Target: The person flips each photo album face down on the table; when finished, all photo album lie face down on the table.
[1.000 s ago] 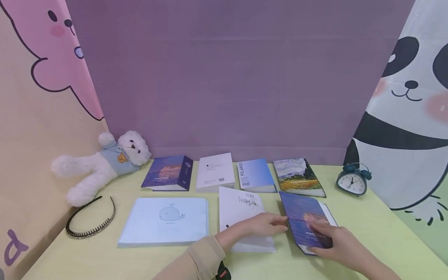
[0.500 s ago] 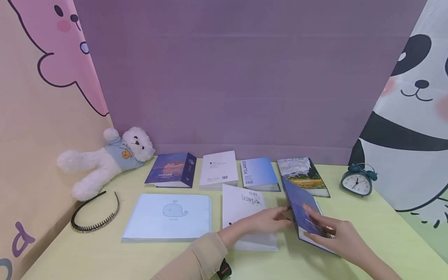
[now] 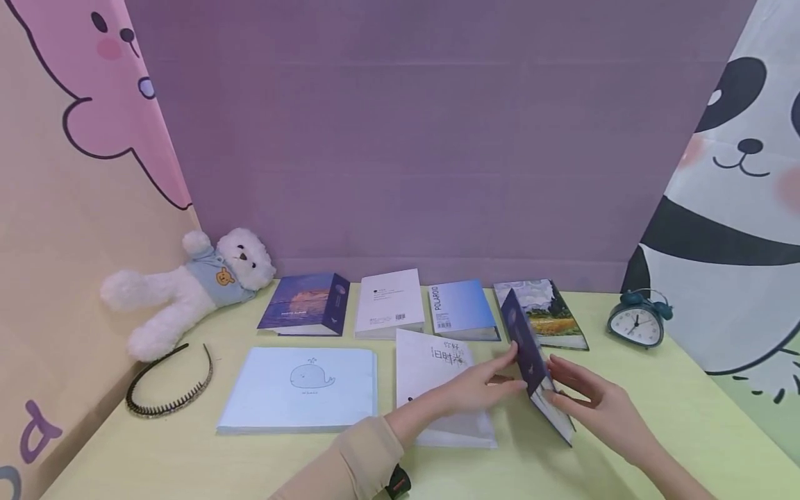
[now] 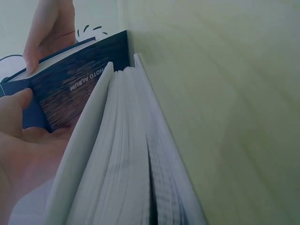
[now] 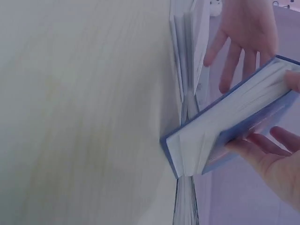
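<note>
The dark blue photo album (image 3: pixel 528 347) stands tipped up on one long edge on the table (image 3: pixel 625 389), its long axis running away from the person and its spine uppermost. It sits between the two hands. The left hand (image 3: pixel 478 389) lies just to its left, fingers fairly straight against the cover while the thumb reaches to the top edge. The right hand (image 3: pixel 594 399) is just to its right, fingers spread and lightly bent, propping the other cover from that side. Under the left hand lies a white book (image 3: pixel 431 375), touching the album's lower edge. Beyond the hands lies a landscape-cover book (image 3: pixel 550 316), partly hidden by the album.
</note>
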Demonstrator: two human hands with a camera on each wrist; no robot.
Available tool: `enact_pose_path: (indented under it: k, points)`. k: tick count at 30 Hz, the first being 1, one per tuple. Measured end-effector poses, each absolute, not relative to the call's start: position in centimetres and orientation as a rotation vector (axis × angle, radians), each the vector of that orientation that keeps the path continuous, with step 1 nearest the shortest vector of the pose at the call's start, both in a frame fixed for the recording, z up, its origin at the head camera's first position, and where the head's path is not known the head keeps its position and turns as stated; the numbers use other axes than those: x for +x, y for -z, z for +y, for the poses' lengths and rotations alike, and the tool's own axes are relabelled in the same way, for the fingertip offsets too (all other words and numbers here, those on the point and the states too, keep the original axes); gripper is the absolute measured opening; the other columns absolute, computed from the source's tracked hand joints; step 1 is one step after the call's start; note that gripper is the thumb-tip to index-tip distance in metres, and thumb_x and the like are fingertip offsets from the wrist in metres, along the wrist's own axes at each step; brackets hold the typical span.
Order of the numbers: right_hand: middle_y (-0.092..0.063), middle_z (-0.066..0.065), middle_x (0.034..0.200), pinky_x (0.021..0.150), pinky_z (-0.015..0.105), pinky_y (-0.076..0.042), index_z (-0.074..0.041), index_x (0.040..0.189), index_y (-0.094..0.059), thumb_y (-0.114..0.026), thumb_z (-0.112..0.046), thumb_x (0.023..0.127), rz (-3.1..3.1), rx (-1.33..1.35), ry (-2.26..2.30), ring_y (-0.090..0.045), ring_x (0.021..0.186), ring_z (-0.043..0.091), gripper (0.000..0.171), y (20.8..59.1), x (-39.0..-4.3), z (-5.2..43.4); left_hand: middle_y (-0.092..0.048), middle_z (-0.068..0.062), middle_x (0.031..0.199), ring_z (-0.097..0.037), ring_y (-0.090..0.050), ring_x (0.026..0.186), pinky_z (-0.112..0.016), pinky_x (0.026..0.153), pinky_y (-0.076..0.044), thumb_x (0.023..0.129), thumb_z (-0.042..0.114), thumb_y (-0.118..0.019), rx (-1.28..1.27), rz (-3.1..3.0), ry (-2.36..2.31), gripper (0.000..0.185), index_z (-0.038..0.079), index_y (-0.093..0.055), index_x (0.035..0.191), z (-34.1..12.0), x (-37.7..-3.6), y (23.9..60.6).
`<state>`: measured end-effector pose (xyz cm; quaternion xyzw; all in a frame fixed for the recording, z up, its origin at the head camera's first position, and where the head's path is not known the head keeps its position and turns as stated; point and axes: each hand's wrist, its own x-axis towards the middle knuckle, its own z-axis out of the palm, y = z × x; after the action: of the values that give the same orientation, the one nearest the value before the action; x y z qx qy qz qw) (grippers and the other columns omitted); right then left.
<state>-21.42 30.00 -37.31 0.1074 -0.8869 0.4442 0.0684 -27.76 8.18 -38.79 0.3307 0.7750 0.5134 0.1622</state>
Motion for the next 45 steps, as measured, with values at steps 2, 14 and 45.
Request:
enact_pose_path:
  k: [2,14,45]
  points:
    - [-0.054,-0.011,0.130,0.079,0.016,-0.052,-0.003,0.141,-0.041,-0.063,-0.024,0.091,-2.653,0.325,-1.394,-0.046,0.103,-0.020,0.059,37.5,-21.5,29.9,-0.031,0.007,0.151,-0.005,-0.052,0.120,-0.025,0.100,-0.042,0.094,0.040,-0.054,0.928,2.199,-1.505,0.064,0.039,-0.017,0.147,8.0,-27.6,38.4]
    - [-0.030,0.017,0.143,0.076,0.017,-0.053,-0.022,0.152,-0.007,-0.057,-0.008,0.093,-2.540,0.500,-1.416,-0.040,0.103,-0.019,0.079,37.3,-21.7,29.3,-0.043,0.004,0.145,-0.011,-0.052,0.121,-0.029,0.096,-0.046,0.093,0.036,-0.058,0.942,2.155,-1.602,0.065,0.038,-0.023,0.147,8.2,-27.2,37.2]
    - [-0.045,-0.034,0.118,0.066,0.019,-0.055,-0.017,0.121,-0.052,-0.038,-0.020,0.102,-2.414,0.312,-1.454,-0.056,0.093,-0.013,0.024,37.1,-21.2,31.4,-0.037,0.009,0.148,-0.013,-0.048,0.128,-0.017,0.098,-0.042,0.097,0.027,-0.052,1.063,2.146,-1.237,0.049,0.022,-0.038,0.144,8.7,-27.9,39.1]
